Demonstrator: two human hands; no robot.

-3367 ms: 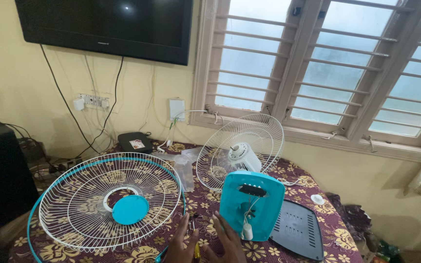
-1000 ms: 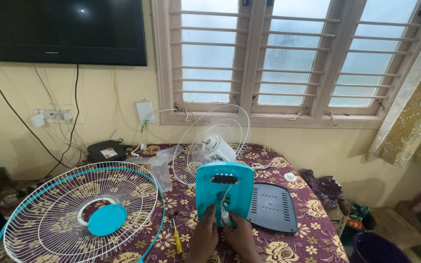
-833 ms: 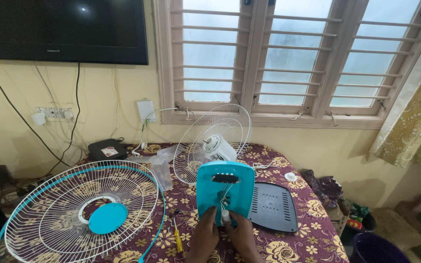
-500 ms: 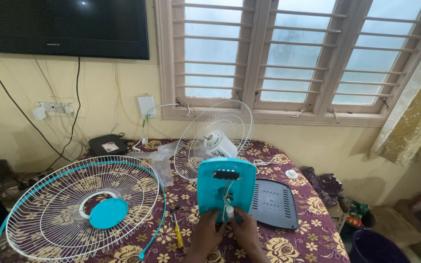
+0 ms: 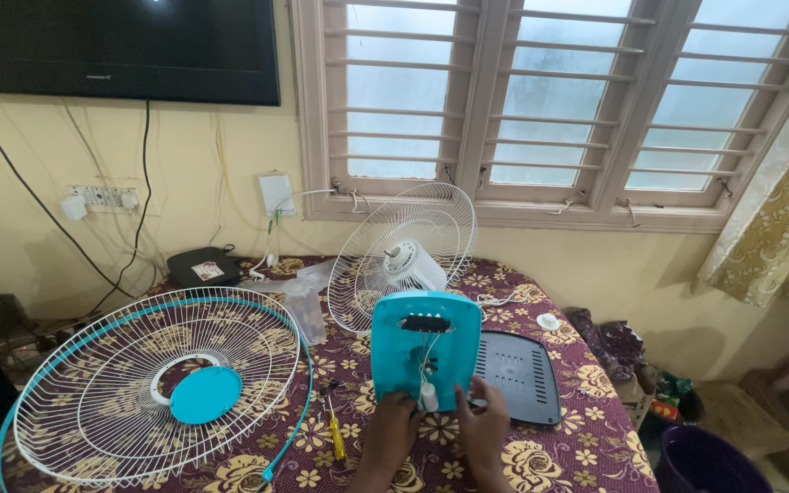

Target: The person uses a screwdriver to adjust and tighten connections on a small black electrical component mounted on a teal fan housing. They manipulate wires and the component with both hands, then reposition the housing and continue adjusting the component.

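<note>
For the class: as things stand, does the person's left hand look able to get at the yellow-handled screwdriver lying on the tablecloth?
Probably yes. The screwdriver lies flat on the table just left of the left hand, with bare cloth between them. The fan guard sits further left, not across the way. The hand is at the turquoise fan base.

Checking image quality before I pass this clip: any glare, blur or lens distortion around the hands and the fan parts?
Head view: sharp, with no motion blur. Daylight through the frosted window is bright but not blown out. The turquoise fan base, left hand and right hand are evenly lit, with soft shadows. The wide lens bends the window frame and curtain at the edges. The television stays dark.
</note>
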